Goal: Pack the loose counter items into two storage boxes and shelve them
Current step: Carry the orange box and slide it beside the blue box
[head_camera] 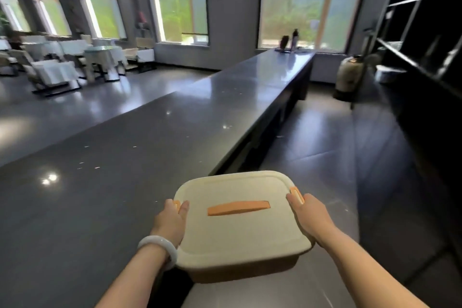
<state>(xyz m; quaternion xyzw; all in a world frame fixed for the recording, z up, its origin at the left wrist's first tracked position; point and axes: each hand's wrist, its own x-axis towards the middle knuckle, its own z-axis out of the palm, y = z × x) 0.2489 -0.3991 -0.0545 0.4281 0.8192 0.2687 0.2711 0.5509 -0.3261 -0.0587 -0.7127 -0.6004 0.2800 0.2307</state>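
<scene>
A cream storage box (240, 230) with a closed lid, an orange top handle and orange side clasps hangs in front of me, off the counter's right edge and above the floor. My left hand (170, 220) grips its left side at the clasp, thumb on the lid. My right hand (307, 215) holds the right side by the other clasp. The box's contents are hidden under the lid. Dark shelving (425, 40) stands at the right.
The long dark counter (150, 137) stretches away to the window, with bottles (295, 39) at its far end. A floor aisle (337, 145) runs between counter and shelves. A large jar (348, 77) stands at the aisle's end. White chairs and tables (62, 62) fill the left.
</scene>
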